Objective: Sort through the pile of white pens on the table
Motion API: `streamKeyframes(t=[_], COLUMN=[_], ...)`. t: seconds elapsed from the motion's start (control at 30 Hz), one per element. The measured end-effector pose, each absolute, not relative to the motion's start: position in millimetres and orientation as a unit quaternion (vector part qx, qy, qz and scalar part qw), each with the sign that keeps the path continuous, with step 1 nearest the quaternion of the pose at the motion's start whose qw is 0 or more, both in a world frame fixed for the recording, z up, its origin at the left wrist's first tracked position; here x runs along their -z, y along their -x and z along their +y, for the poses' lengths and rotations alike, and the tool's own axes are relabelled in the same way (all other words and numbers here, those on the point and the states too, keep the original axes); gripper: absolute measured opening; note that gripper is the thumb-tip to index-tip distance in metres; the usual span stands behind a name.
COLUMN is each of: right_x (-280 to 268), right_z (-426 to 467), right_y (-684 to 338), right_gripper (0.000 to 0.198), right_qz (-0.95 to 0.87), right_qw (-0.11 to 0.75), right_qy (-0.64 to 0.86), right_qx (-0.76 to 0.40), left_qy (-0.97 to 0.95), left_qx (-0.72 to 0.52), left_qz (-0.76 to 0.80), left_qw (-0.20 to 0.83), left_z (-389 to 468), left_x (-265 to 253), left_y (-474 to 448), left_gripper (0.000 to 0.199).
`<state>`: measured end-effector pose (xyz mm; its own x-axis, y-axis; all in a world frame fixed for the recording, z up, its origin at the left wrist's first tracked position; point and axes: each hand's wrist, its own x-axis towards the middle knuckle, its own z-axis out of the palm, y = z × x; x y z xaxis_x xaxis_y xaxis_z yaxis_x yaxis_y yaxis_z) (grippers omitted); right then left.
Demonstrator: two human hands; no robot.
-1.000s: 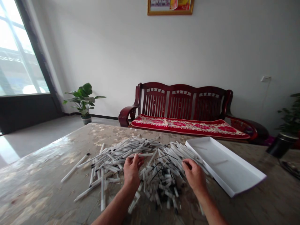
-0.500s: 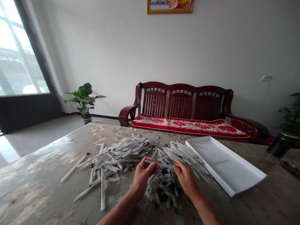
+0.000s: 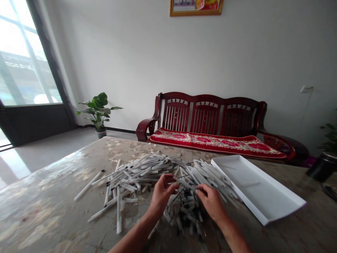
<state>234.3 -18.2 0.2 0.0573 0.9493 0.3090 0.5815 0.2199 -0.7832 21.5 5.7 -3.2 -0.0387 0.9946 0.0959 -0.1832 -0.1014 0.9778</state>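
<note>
Closer together than earlier, left hand (image 3: 163,190) (grip unclear) and right hand (image 3: 212,200), pinching a white pen barrel (image 3: 185,183); many loose caps (image 3: 179,220) remain.

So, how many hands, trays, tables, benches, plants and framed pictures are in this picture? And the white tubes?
Hands: 2, left hand and right hand
White tray: 1
Table: 1
Wooden bench: 1
Plants: 2, floor plant and right-edge plant
Framed picture: 1
Total: 8, leaving out the white tubes, which overlap too much to count.
</note>
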Motion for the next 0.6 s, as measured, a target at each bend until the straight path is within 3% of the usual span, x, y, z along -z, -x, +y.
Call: streamKeyframes(t=[0.1, 0.17, 0.27, 0.43, 0.6], right_x=[8, 12, 17, 25, 25], right_z=[-10, -5, 1, 5, 3], right_y=[-252, -265, -279, -280, -269], right_gripper=[0.032, 0.036, 0.041, 0.044, 0.040], right_qz=[-0.589, -0.551, -0.502, -0.489, -0.517], right_qw=[0.460, 0.486, 0.530, 0.564, 0.558], right_qy=[0.644, 0.664, 0.670, 0.650, 0.625], right_qx=[-0.167, -0.142, -0.135, -0.146, -0.174], left_qy=[-0.561, -0.598, -0.613, -0.625, -0.648], left_qx=[-0.553, -0.497, -0.393, -0.274, -0.246], left_qz=[0.561, 0.623, 0.682, 0.724, 0.716], left_qw=[0.254, 0.084, -0.068, -0.102, -0.086], left_z=[13, 17, 22, 27, 29], left_x=[-5, -12, -18, -13, -7], left_y=[3, 22, 44, 56, 57], left_gripper=[0.022, 0.020, 0.023, 0.022, 0.026])
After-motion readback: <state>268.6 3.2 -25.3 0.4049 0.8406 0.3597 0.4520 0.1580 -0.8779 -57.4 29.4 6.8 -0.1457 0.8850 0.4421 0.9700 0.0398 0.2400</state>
